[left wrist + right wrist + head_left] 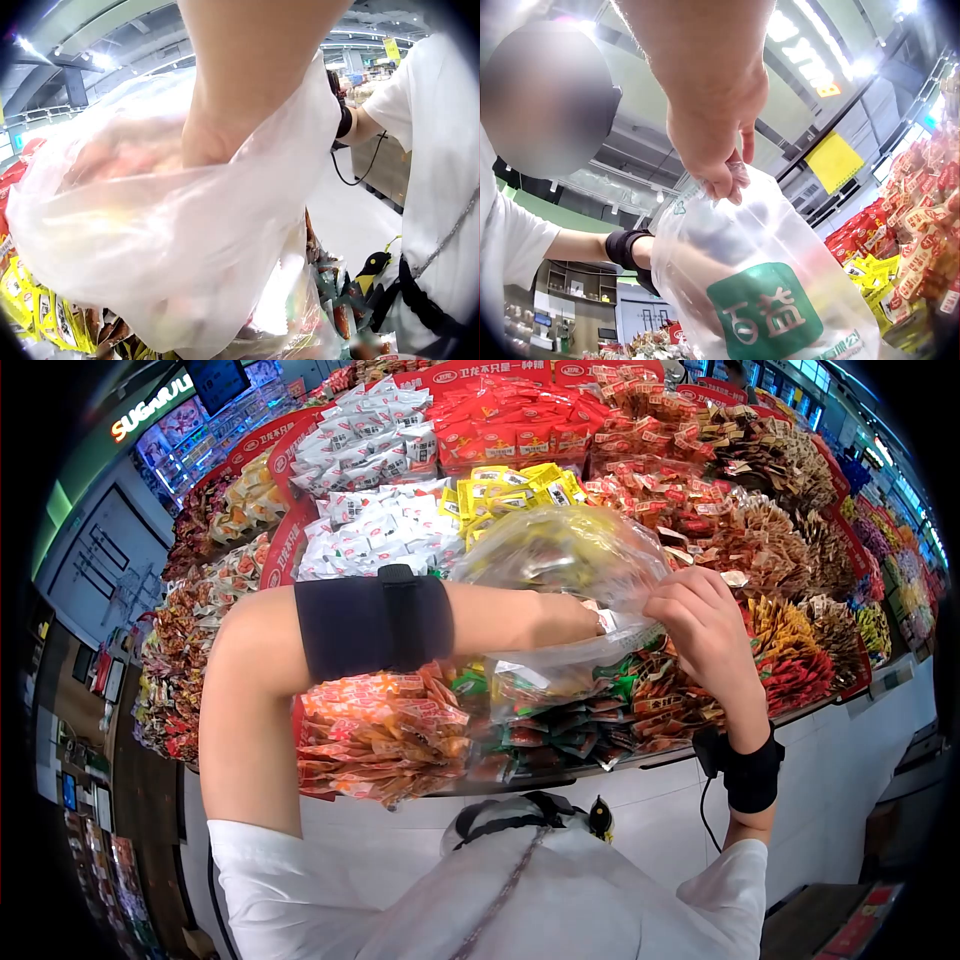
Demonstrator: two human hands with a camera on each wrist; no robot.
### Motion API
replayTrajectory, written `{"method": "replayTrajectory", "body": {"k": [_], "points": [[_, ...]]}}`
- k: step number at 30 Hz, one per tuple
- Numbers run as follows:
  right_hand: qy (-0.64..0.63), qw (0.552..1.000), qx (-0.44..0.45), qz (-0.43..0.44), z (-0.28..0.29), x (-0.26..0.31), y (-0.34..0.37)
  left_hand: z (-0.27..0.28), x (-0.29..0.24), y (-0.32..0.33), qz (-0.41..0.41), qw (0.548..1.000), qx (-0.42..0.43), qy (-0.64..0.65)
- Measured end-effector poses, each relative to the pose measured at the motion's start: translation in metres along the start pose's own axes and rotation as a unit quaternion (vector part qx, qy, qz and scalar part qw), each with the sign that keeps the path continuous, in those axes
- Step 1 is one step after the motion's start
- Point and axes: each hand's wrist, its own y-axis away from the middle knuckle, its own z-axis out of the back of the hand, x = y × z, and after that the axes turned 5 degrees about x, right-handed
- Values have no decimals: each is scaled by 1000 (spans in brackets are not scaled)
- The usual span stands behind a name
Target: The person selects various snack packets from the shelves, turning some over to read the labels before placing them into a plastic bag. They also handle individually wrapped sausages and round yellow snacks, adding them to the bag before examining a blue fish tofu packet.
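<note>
A clear plastic bag with a green printed square hangs over the snack display, its mouth held wide. At its rim my right hand pinches the thin plastic between thumb and fingers. My left hand reaches in through the mouth, fingers hidden by the plastic. A small white packet shows right at that hand's far end; I cannot tell whether the fingers grip it. In the left wrist view, reddish and yellowish blurs show through the bag's wall.
Heaped snack packets surround the bag: white ones, yellow ones, red ones and orange ones. Brown packets fill the right side. Dark green packets lie by the display's near edge, close to my body.
</note>
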Motion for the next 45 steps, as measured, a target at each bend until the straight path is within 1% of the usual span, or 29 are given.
{"method": "replayTrajectory", "body": {"k": [3, 6, 8, 10, 13, 14, 16, 19, 20, 23, 24, 26, 27, 28, 29, 31, 32, 34, 35, 37, 38, 39, 41, 42, 43, 44, 45], "points": [[-5, 1000, -2, -1, 1, 0, 0, -1, 7, 0, -15, 999, 26, 38], [-7, 1000, 1, -10, 1, 1, 1, 5, 15, -1, -8, 995, 15, 99], [-15, 1000, 11, -17, 5, -1, 3, 15, 23, 4, 16, 982, 1, 189], [-20, 999, 25, -26, 10, -2, 4, 30, 26, 19, 47, 955, -10, 291], [-18, 998, 50, -34, 14, -2, 2, 23, 28, 58, -71, 959, -26, 272], [-15, 998, 57, -33, 13, -4, 1, 17, 28, 67, -64, 981, -30, 180], [-6, 997, 73, -27, 13, -8, 0, 5, 27, 82, -47, 998, -37, -7], [16, 997, 81, -9, 14, -16, -2, -4, 28, 94, -27, 986, -49, -157], [35, 996, 85, -5, 15, -16, -2, -5, 29, 100, -6, 979, -34, -200], [15, 994, 105, 9, 22, -14, -6, 1, 25, 113, -48, 969, -106, -216], [-31, 988, 150, 14, 28, -15, -7, -3, 25, 114, -60, 965, -132, -217], [-171, 980, 87, -54, 31, -14, -16, -11, 21, 114, -86, 954, -183, -221], [-239, 965, 54, -90, 33, -14, -22, -12, 17, 113, -97, 957, -214, -170], [-247, 961, 49, -113, 34, -20, -31, -12, 12, 111, -108, 956, -245, -119], [-252, 954, 39, -157, 32, -27, -40, -11, 8, 108, -120, 952, -273, -68], [-290, 918, 74, -259, 22, -37, -59, -15, 3, 99, -114, 962, -233, -85], [-252, 925, 112, -260, 13, -46, -66, -17, 2, 96, -111, 966, -212, -93], [-175, 930, 190, -261, -6, -64, -75, -12, 0, 95, -151, 961, -209, -98], [-158, 918, 238, -275, -9, -67, -80, -10, 1, 95, -170, 958, -207, -99], [-123, 885, 333, -303, -16, -67, -89, 1, 0, 101, -47, 953, -287, -84], [-178, 861, 345, -327, -22, -73, -87, 4, 2, 103, 15, 943, -325, -74], [-180, 854, 352, -337, -22, -71, -87, 2, 9, 101, 75, 924, -369, -74], [-184, 842, 363, -354, -22, -69, -89, -8, 31, 95, 195, 869, -449, -74], [-178, 856, 341, -345, -24, -71, -89, -10, 39, 93, 255, 885, -389, 13], [-174, 869, 317, -337, -28, -75, -86, -10, 47, 89, 309, 889, -323, 100], [-170, 881, 293, -330, -32, -78, -82, -12, 54, 86, 358, 880, -250, 186], [-120, 908, 256, -308, -34, -80, -81, -13, 60, 84, 354, 879, -236, 213]]}}
